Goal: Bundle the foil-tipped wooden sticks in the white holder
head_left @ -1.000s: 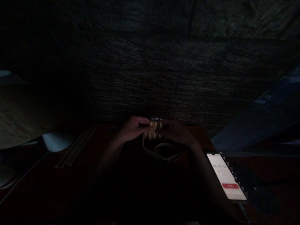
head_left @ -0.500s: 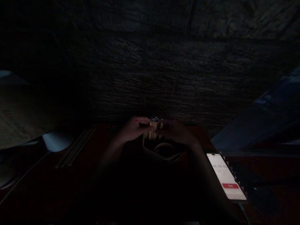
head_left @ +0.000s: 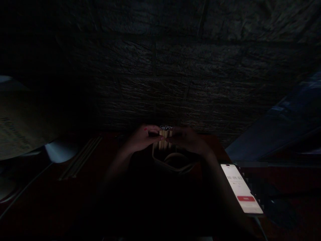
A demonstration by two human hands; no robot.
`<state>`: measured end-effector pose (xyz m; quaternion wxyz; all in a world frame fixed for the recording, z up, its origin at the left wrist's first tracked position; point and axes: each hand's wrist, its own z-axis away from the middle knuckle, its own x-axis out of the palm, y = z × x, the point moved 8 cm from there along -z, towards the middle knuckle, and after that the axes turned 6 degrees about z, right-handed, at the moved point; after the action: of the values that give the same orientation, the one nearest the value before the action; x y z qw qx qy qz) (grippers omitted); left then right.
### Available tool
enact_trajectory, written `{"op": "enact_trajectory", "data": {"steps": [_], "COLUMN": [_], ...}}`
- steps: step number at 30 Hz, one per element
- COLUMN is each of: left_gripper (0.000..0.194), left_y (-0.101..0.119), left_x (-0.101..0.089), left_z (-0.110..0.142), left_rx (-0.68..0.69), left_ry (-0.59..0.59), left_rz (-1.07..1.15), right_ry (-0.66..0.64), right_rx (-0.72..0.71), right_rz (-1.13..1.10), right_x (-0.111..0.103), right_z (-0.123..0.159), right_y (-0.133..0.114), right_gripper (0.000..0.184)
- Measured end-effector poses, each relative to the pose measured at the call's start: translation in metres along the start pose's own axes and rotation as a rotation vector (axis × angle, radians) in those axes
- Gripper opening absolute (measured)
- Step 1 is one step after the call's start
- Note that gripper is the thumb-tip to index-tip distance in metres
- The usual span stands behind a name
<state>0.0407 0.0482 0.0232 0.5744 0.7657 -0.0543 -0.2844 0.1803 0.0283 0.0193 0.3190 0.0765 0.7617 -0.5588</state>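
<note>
In the dim middle of the head view, a bundle of slim, pale wooden sticks [head_left: 164,143] that look like chopsticks stands upright, with shiny silvery tops. My left hand [head_left: 144,138] grips the bundle's left side, its thumb across the front and its fingers near the top. From the right, my right hand [head_left: 187,139] closes on the same sticks, its thumb also in front. The sticks' lower ends go down into the shadow at a dark container [head_left: 173,165] with a pale, curved rim. What lies inside the container is too dark to make out.
Several similar thin sticks [head_left: 81,159] lie on the reddish-brown table [head_left: 215,139] at left. A lit phone [head_left: 242,189] with a cable is at the right edge. A printed box or bag [head_left: 22,127] stands far left. A stone-block wall [head_left: 160,67] rises close behind.
A stick that stood a little apart on the right is now closer to the others. My right thumb has shifted slightly, and more of the bundle shows. My left hand has hardly moved.
</note>
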Motion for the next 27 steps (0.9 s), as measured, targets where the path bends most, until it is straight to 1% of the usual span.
{"op": "enact_trajectory", "data": {"steps": [4,9,14,21,27], "left_gripper": [0.018,0.014,0.015,0.013,0.014], "left_y": [-0.0007,-0.0025,-0.0033,-0.0017,-0.0006], "left_x": [0.0010,0.0012,0.0014,0.0003,0.0021], "left_z": [-0.0004,-0.0011,-0.0018,-0.0014,-0.0012], "left_rx": [-0.002,0.008,0.022,0.004,0.015], "left_ry": [0.001,0.002,0.006,0.025,0.002], "left_rz": [0.015,0.011,0.034,0.019,0.028], "right_ry": [0.021,0.031,0.056,0.060,0.079], "right_rx": [-0.013,-0.035,-0.051,-0.059,-0.060], "right_rz": [0.016,0.037,0.038,0.082,0.086], "right_x": [0.0025,0.0011,-0.0015,-0.0016,-0.0018], "right_z": [-0.0022,-0.0020,-0.0013,-0.0015,-0.0011], "right_y": [-0.0013,-0.0014,-0.0023,-0.0034,-0.0047], "right_gripper": [0.035,0.032,0.031,0.032,0.028]}}
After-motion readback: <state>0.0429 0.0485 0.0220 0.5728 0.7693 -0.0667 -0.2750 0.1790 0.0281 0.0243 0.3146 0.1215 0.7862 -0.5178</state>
